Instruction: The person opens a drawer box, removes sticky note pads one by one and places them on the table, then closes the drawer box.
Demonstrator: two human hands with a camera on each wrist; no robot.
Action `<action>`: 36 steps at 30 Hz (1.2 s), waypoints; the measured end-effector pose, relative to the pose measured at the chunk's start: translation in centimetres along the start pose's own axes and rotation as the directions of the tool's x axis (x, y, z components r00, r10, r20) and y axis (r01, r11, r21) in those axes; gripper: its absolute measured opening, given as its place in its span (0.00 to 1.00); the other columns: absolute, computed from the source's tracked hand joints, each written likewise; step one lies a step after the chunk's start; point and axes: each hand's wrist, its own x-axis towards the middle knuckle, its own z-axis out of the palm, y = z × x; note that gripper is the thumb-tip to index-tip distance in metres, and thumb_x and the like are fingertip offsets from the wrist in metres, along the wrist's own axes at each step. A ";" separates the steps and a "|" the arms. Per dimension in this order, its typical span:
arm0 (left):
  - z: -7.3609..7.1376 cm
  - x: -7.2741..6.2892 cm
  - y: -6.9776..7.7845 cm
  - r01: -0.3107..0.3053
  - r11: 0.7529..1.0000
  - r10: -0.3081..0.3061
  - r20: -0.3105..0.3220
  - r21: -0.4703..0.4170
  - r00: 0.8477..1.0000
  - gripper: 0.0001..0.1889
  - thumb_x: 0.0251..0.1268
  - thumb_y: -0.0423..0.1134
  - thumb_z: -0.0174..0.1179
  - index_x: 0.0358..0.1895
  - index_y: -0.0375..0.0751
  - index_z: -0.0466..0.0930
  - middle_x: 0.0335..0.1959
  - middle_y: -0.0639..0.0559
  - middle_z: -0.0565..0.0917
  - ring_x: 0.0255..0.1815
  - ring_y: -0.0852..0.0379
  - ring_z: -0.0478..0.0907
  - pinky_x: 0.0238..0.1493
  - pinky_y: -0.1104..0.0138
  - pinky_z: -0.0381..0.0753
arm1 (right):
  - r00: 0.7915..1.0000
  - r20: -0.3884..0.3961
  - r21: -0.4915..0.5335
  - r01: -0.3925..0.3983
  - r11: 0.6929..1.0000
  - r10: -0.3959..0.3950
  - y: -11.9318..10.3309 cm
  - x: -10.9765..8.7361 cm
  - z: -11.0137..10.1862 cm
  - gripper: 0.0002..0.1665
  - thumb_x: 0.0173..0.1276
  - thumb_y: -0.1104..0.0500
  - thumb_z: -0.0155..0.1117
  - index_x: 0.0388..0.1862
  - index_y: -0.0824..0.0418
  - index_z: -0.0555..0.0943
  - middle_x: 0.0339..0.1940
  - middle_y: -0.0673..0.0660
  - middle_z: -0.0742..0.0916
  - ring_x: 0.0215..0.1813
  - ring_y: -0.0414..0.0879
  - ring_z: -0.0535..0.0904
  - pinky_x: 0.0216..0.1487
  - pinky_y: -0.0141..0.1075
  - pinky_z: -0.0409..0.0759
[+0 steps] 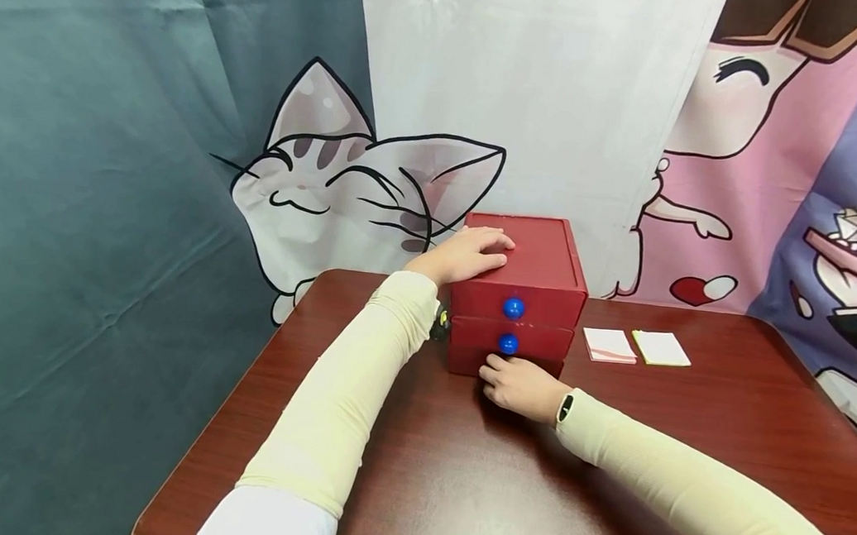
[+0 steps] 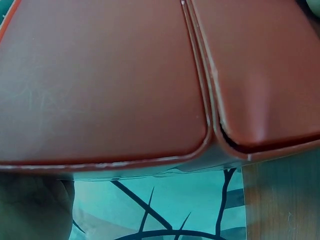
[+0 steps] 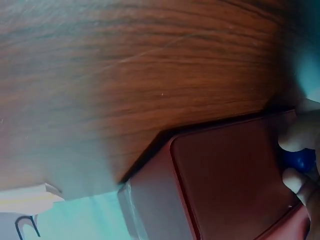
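Note:
A red chest of drawers (image 1: 537, 254) stands on the table, with round blue knobs on its front. My left hand (image 1: 469, 255) rests on the left part of its top, fingers pointing right. Low at the front, my right hand (image 1: 523, 388) pinches the bottom drawer's blue knob (image 3: 300, 161) between thumb and fingers, as the right wrist view shows. The bottom drawer front (image 3: 230, 175) is partly covered by that hand. Above it sit the middle knob (image 1: 508, 343) and the top knob (image 1: 513, 308), both untouched.
Two white note pads (image 1: 609, 346) (image 1: 662, 348) lie right of the chest. A small dark object (image 1: 440, 323) shows beside its left side, partly hidden by the left sleeve. Behind the brown table (image 1: 458, 485) hangs a printed cartoon curtain (image 1: 546, 85).

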 end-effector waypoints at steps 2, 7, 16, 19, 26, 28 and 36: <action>0.1 0.0 0.0 -0.007 1.000 0.007 -0.002 -0.004 1.000 0.21 0.79 0.50 0.49 0.68 0.53 0.74 0.71 0.55 0.72 0.77 0.56 0.59 0.79 0.60 0.46 | 1.000 -0.007 0.001 -0.005 1.000 0.005 -0.1 0.1 0.0 0.05 0.59 0.58 0.76 0.29 0.49 0.87 0.36 0.51 0.80 0.43 0.48 0.72 0.30 0.34 0.74; 0.1 -0.1 0.0 -0.020 1.000 0.020 -0.012 -0.010 1.000 0.20 0.79 0.49 0.49 0.68 0.52 0.75 0.70 0.54 0.73 0.76 0.56 0.60 0.80 0.59 0.46 | 1.000 -0.015 -0.011 -0.008 1.000 0.008 -0.4 0.1 -0.4 0.05 0.59 0.58 0.75 0.28 0.48 0.86 0.36 0.51 0.80 0.42 0.48 0.72 0.31 0.35 0.74; 0.1 -0.2 0.0 0.011 0.999 -0.011 -0.006 -0.030 1.000 0.20 0.78 0.51 0.49 0.68 0.55 0.74 0.73 0.55 0.70 0.78 0.55 0.57 0.78 0.58 0.53 | 0.999 0.023 -0.048 0.045 0.998 -0.044 -1.7 -0.2 -2.0 0.07 0.59 0.58 0.77 0.32 0.48 0.86 0.36 0.53 0.80 0.42 0.51 0.72 0.36 0.36 0.77; 0.0 -0.2 0.1 0.001 1.000 -0.001 -0.012 -0.027 1.000 0.20 0.79 0.50 0.49 0.68 0.54 0.75 0.71 0.55 0.72 0.77 0.55 0.58 0.78 0.59 0.51 | 0.998 0.037 -0.060 0.059 0.996 -0.057 -2.2 -0.2 -2.7 0.06 0.59 0.57 0.77 0.33 0.47 0.87 0.36 0.53 0.80 0.43 0.53 0.73 0.38 0.37 0.78; -0.2 -0.1 0.2 -0.023 0.999 0.022 -0.022 -0.025 1.000 0.20 0.79 0.47 0.50 0.68 0.51 0.75 0.71 0.53 0.72 0.77 0.56 0.59 0.80 0.59 0.44 | 0.997 0.004 -0.084 0.077 0.994 -0.077 -3.2 -0.5 -3.6 0.04 0.60 0.56 0.72 0.29 0.48 0.84 0.34 0.52 0.79 0.41 0.53 0.73 0.38 0.37 0.76; -0.2 -0.1 0.2 -0.023 0.999 0.023 -0.021 -0.027 1.000 0.20 0.79 0.47 0.50 0.68 0.51 0.75 0.72 0.53 0.72 0.77 0.56 0.59 0.80 0.59 0.45 | 0.996 -0.013 -0.077 0.082 0.994 -0.083 -3.5 -0.6 -3.9 0.04 0.60 0.56 0.72 0.29 0.48 0.84 0.33 0.52 0.79 0.39 0.52 0.72 0.39 0.37 0.75; 0.0 -0.2 0.0 -0.008 1.000 0.008 -0.020 -0.023 1.000 0.20 0.79 0.47 0.49 0.68 0.52 0.75 0.72 0.53 0.72 0.77 0.55 0.59 0.79 0.59 0.49 | 0.995 -0.029 -0.079 0.097 0.992 -0.099 -4.7 -0.8 -4.7 0.04 0.58 0.54 0.73 0.30 0.47 0.84 0.33 0.51 0.78 0.38 0.50 0.71 0.38 0.35 0.73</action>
